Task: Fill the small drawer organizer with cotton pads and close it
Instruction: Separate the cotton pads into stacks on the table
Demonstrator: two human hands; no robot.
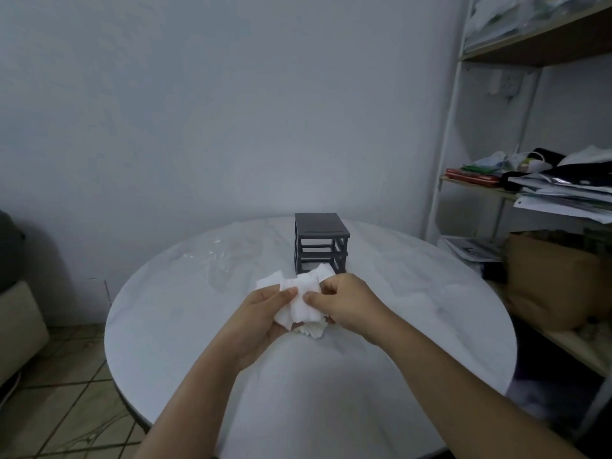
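Note:
A small dark grey drawer organizer [320, 240] stands upright near the far middle of the round white table [414, 309]. Its frame looks open at the front and side; I cannot tell where its drawers are. Just in front of it both hands hold a bunch of white cotton pads [299, 299] above the table. My left hand [265, 313] cups the pads from below and the left, thumb on top. My right hand [344, 301] pinches the pads from the right, fingers curled. The pads hide the organizer's lower front.
A crumpled clear plastic bag [218, 260] lies on the table left of the organizer. A white metal shelf [443, 154] with papers, clothes and a brown cardboard box [549, 276] stands close on the right. A beige seat [16, 323] sits at the left over tiled floor.

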